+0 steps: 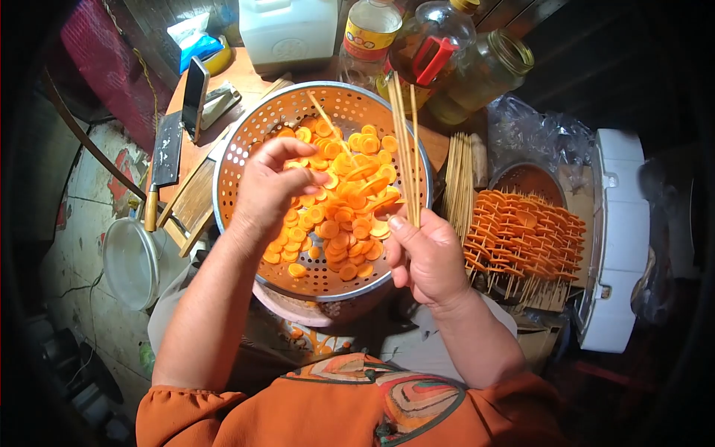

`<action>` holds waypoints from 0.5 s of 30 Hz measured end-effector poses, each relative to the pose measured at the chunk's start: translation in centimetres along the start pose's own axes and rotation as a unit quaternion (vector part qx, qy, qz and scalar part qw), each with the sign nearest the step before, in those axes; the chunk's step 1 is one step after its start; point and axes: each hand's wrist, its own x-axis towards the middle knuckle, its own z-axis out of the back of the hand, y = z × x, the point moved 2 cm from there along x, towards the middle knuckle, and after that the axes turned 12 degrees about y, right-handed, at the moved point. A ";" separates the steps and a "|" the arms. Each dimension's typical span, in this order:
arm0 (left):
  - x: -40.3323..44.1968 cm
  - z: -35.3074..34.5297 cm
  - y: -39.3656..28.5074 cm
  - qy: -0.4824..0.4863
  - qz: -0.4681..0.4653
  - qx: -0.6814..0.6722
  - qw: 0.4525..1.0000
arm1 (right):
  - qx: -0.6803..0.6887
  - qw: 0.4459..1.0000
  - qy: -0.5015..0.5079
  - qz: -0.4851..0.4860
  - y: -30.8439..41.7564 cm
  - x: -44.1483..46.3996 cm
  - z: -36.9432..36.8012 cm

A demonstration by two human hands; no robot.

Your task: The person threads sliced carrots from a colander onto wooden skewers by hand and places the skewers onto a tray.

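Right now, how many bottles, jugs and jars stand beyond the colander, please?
4, left to right: white jug, yellow-labelled bottle, red-handled bottle, wide-mouthed jar; others may be hidden.

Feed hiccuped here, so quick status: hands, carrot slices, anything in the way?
Right hand gripping bamboo skewers, one apparently threaded with carrot slices. Left hand over perforated colander, grip unclear. Loose slices heaped inside. Nothing seen blocking either hand.

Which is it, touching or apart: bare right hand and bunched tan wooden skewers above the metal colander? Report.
Touching; the head view shows the right hand gripping the skewers beside its thumb.
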 end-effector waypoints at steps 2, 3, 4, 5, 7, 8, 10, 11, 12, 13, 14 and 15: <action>1.3 2.8 1.0 -0.079 -0.038 0.072 0.994 | 0.035 0.999 -0.009 0.022 0.0 0.0 0.4; 1.8 4.0 1.7 -0.109 -0.015 0.148 0.983 | 0.026 0.999 -0.006 0.028 -0.1 0.0 0.5; 2.2 4.9 2.4 -0.139 0.007 0.222 0.965 | 0.027 0.999 -0.005 0.027 -0.2 -0.1 0.4; 2.4 5.6 3.6 -0.151 0.003 0.368 0.918 | 0.026 0.999 -0.001 0.019 -0.2 -0.1 0.3; 2.2 5.3 4.6 -0.153 0.017 0.556 0.817 | 0.024 1.000 0.003 0.010 -0.2 -0.1 0.3; 2.2 5.1 5.1 -0.131 0.041 0.598 0.789 | 0.022 1.000 0.009 0.006 -0.2 -0.1 0.3; 1.8 4.2 5.3 -0.172 -0.016 0.638 0.750 | 0.019 1.000 0.015 0.002 -0.2 -0.1 0.2; 2.0 4.1 5.0 -0.171 -0.016 0.638 0.750 | 0.019 1.000 0.016 0.001 -0.1 -0.1 0.2; 2.1 4.1 4.6 -0.159 0.034 0.615 0.771 | 0.020 1.000 0.019 -0.001 -0.1 -0.2 0.2; 2.3 4.2 4.3 -0.147 0.083 0.590 0.790 | 0.020 1.000 0.018 -0.001 -0.1 -0.2 0.3; 2.5 4.7 4.4 -0.147 0.083 0.590 0.790 | 0.009 1.000 0.023 -0.009 -0.1 -0.3 0.4; 2.6 5.6 4.8 -0.127 0.107 0.511 0.844 | -0.001 0.999 0.029 -0.016 -0.2 -0.3 0.4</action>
